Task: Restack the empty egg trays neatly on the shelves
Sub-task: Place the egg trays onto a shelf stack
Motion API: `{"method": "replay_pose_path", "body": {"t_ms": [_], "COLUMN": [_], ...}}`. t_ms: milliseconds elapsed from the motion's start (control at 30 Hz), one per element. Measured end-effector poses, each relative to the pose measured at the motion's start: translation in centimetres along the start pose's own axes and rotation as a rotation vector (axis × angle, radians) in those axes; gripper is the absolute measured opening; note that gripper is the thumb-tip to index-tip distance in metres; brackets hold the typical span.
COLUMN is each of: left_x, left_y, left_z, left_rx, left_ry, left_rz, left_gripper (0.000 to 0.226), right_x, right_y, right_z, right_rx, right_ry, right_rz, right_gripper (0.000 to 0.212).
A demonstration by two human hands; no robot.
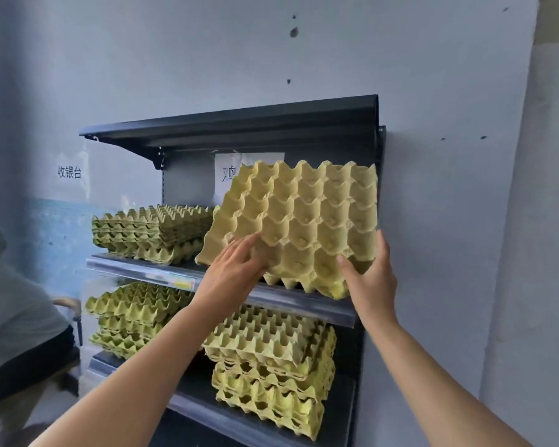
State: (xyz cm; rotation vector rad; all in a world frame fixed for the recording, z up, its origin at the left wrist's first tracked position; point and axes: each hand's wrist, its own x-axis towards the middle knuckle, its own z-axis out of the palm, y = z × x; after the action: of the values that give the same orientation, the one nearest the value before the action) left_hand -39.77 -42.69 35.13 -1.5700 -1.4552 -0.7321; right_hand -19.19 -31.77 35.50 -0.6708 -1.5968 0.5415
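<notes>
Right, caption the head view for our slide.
Left hand steadies and right hand grips a tilted egg tray over the shelf.

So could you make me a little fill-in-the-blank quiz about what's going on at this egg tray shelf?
1. The left hand and the right hand both touch the same egg tray, which is ___ rather than lying flat.
2. The lower shelf carries ___ stacks of trays.
3. The upper stack sits to the ___ of the held tray.
4. The paper sign is partly hidden ___ the held tray.
Missing words: tilted; two; left; behind.
</notes>
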Motion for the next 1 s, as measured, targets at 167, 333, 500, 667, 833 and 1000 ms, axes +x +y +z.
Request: {"method": "replay_pose_path", "body": {"t_ms": [167,333,500,667,833,1000], "left_x": [1.1,2.4,1.8,1.1,0.6,0.5], "left_y": [-5.9,-12.5,-20.1,-27.6,-35.9,-44.4], "left_z": [1.2,2.3,3.6,4.7,6.0,7.2], "left_rx": [-0.008,0.061,0.074,0.026,-0.003,-0.039], "left_ry": [0.078,0.090,0.100,0.149,0.161,0.133], "left_rz": [-0.016,-0.100,-0.255,-0.336,-0.357,-0.324], "left_gripper": [0.040,0.041,0.032,0.011,0.010,0.013], "right_x": [3.3,6.8,8.4,9.8,10.3,11.4], "right_y": [-1.5,-3.0,-4.7,-5.0,-6.1,-6.8], "right_z": [6.3,12.9,20.3,28.1,35.7,43.9], "right_rx": [0.009,-0.001,-0.068,-0.093,-0.099,-0.074], "right_ry": [-0.051,-0.096,-0.181,-0.225,-0.296,-0.277], "right_rz": [-0.075,-0.134,-0.186,-0.181,-0.138,-0.051], "right_gripper": [0.078,0.077,0.071,0.062,0.059,0.059]}}
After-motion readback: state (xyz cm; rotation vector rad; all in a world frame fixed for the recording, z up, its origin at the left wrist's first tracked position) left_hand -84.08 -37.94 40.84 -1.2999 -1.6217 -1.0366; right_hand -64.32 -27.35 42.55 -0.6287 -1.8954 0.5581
